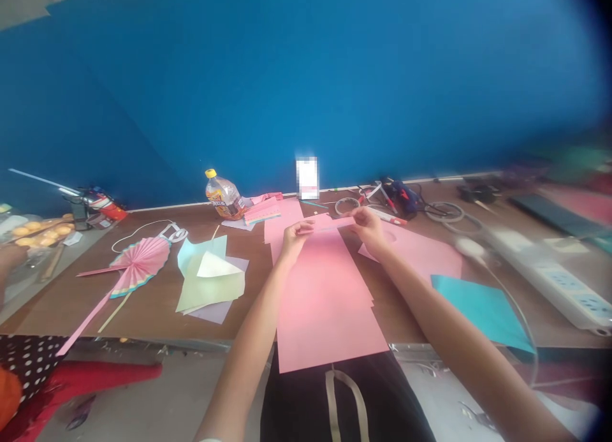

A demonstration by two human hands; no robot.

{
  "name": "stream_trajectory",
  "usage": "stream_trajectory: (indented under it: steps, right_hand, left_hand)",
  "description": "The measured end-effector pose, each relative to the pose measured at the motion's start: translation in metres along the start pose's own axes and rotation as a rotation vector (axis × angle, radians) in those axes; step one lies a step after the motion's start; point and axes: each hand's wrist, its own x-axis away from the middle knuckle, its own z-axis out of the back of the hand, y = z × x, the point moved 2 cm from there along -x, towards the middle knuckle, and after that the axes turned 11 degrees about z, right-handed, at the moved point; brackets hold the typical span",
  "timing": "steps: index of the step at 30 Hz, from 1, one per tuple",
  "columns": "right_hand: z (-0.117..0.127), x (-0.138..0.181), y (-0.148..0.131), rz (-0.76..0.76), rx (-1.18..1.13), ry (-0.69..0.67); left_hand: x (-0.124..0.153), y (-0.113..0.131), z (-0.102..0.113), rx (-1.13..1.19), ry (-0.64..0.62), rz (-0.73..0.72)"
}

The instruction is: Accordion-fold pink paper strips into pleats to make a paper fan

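**Both hands pinch a pink strip over the long pink sheet**

Nearest to me, the long pink sheet (325,302) hangs over the near edge of the brown table (143,314) and runs straight away from my body. To its right lies a teal sheet (478,308), slightly apart from it and also reaching the near edge. To its left sits a loose pile of pale green sheets (210,282), and further left a pleated paper fan (141,263) with a pink handle strip.

At the far end of the pink sheet my two hands meet. My left hand (294,235) pinches the left end of a narrow pink strip (332,224) between thumb and fingertips. My right hand (368,228) pinches its right end the same way. The strip is held level, just above the sheet. I cannot tell whether it is a fold of that sheet or a separate piece.

Off to the right a white power strip (559,282) lies on the table. Beyond the hands, a plastic bottle (224,196) with a yellow cap lies tilted by the blue wall (335,78). A roll of tape (347,206) and a blue glue gun (404,196) lie among cables there too.
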Motion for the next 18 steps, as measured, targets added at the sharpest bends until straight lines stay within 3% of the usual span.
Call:
stream_trajectory:
  steps: [8, 18]
  right_hand:
    - [0.0, 0.002, -0.005, -0.088, 0.007, -0.069]
    - [0.005, 0.002, 0.001, -0.215, 0.044, -0.096]
  left_hand:
    - [0.006, 0.013, 0.004, -0.113, 0.009, -0.19]
    - [0.006, 0.013, 0.004, -0.155, 0.051, -0.238]
